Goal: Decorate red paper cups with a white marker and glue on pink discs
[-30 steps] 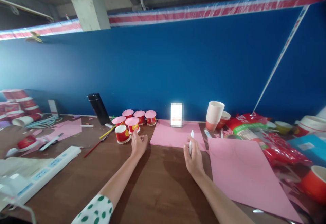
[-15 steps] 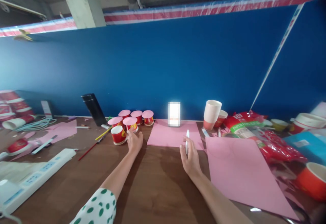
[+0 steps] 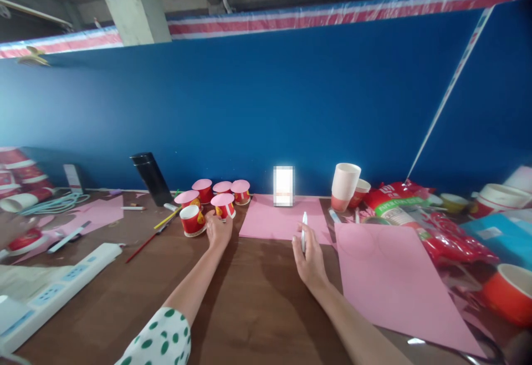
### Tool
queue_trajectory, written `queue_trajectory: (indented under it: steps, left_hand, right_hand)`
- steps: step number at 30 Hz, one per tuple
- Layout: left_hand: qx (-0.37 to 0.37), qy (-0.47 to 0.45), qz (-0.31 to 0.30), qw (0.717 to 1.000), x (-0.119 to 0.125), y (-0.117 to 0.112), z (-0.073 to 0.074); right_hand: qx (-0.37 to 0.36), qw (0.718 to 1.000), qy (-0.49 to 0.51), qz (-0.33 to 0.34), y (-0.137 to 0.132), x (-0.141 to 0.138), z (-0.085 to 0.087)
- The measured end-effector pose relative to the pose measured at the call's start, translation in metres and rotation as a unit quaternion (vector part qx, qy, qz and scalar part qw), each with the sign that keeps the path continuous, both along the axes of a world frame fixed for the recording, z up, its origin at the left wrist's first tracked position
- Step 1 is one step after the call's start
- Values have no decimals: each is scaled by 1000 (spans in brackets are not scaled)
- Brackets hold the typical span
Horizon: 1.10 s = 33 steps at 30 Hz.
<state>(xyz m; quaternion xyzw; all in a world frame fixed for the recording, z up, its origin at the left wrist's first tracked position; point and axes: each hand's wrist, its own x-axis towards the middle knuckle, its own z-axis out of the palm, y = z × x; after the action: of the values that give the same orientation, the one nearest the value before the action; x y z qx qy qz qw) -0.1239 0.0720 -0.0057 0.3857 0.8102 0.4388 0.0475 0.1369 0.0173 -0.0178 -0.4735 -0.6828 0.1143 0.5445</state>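
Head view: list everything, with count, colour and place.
Covered cups: five, red and pink, left of centre
Uncovered cup: one, red, beside them
Piled cups: several, red and white, far left
Flask: one, black, left
Sticks: at least two, yellow and red, left
Power strip: one, white, left
Paper sheets: at least two, pink, centre and right
Blurred panel: one, white, back centre
Cup stack: one, white and red, right
Bag: one, red and green, right
Table: one, brown, beneath
Partition: one, blue, behind
Pen: one, white, right of centre
Left hand: one, beside covered cups
Right hand: one, holding pen
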Motion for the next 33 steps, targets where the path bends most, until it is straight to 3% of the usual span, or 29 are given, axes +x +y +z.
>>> queue_trajectory:
  steps: [13, 24, 29, 31, 33]
  left_hand:
    - [1, 3, 76, 997, 11, 8, 1]
    - [0, -78, 22, 997, 9, 7, 11]
    - [64, -191, -60, 978, 24, -11, 21]
    - [99, -258, -122, 953, 37, -22, 26]
    - [123, -339, -197, 912, 52, -35, 29]
  right_hand:
    - [-10, 1000, 2, 6, 0, 0, 0]
    - [18, 1000, -1, 1, -1, 0, 2]
    - [6, 1000, 11, 13, -3, 0, 5]
    - [-12, 999, 21, 22, -5, -1, 7]
    - [-31, 999, 33, 31, -7, -2, 8]
